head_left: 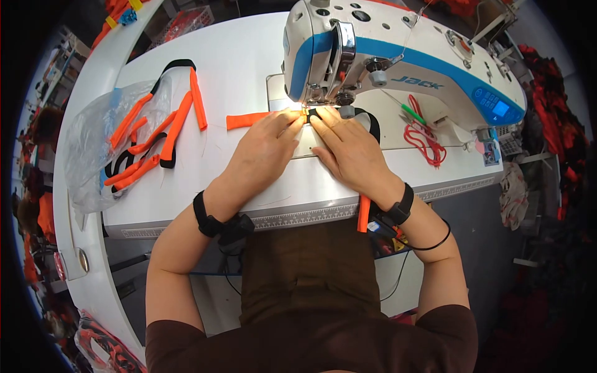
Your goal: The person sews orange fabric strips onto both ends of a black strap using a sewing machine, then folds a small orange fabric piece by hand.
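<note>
Both my hands are at the needle area of a white and blue sewing machine [317, 56]. My left hand [267, 137] has its fingers together, closed over an orange fabric strip [245, 120] whose free end sticks out to the left. My right hand [348, 143] lies flat with fingers stretched out, pressing a black strap [313, 115] beside the presser foot. The black strap loops out [374, 127] to the right of that hand. An orange strip end [364, 214] hangs over the front table edge below my right wrist. The exact join under my fingertips is hidden.
Orange and black strips [177, 127] lie on a clear plastic bag [84, 149] at the left of the white table [205, 193]. Right of the needle are a green-handled tool [411, 114] and red cord [423, 140]. A measuring scale [305, 216] runs along the front edge.
</note>
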